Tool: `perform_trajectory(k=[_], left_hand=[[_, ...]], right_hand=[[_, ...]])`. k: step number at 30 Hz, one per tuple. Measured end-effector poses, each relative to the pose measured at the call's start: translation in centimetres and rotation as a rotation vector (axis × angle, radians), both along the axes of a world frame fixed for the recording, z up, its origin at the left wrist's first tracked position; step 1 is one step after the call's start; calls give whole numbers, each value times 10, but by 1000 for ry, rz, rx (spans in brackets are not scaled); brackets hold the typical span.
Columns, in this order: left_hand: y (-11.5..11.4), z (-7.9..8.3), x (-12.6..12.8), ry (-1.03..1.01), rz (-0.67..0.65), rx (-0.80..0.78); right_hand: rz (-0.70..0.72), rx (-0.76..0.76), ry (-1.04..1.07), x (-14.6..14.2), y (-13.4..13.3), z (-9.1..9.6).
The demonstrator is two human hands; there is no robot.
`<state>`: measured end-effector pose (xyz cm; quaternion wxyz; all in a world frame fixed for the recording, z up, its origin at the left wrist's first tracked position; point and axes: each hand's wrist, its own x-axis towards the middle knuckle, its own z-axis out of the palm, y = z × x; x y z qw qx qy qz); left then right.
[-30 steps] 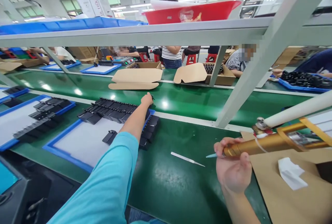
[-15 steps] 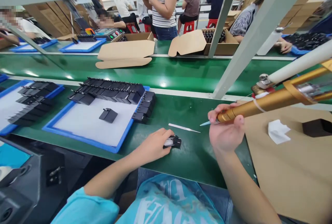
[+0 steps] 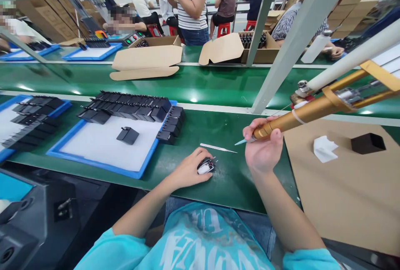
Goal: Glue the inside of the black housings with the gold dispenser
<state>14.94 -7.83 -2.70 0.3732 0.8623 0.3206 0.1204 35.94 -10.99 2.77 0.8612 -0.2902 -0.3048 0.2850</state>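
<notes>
Clasping an open black casing (image 3: 205, 168), left hand (image 3: 188, 171); a smooth golden cylinder (image 3: 315, 109), right hand (image 3: 263, 149).

Free bench (image 3: 209, 126) between blocks (image 3: 171, 126) and post (image 3: 295, 47)

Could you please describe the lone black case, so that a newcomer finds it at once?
On the green table, find the blue-rimmed tray nearest the left hand. On its white surface is the black case, standing alone; the other cases are packed together.
</notes>
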Motion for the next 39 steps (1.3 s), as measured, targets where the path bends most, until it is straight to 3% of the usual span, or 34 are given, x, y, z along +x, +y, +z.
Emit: perform_trajectory(k=[4, 7, 13, 19, 24, 27, 34, 39], left_hand=[[-13, -9, -4, -84, 171, 175], [-14, -13, -4, -92, 221, 178], [-1, -11, 2, -86, 132, -32], [-9, -22, 1, -199, 162, 94], [-18, -32, -1, -251, 252, 25], [-21, -31, -3, -221, 270, 7], [-23, -21, -28, -108, 145, -77], [-20, -22, -29, -92, 253, -90]], right_hand=[[2, -20, -3, -1, -1, 1], [8, -20, -7, -3, -1, 1], [27, 1, -7, -5, -2, 0], [19, -39, -14, -4, -2, 0], [12, -45, -18, -4, -2, -1], [20, -33, -23, -4, -2, -1], [42, 5, -20, -4, -3, -3], [41, 20, -29, -9, -6, -1]])
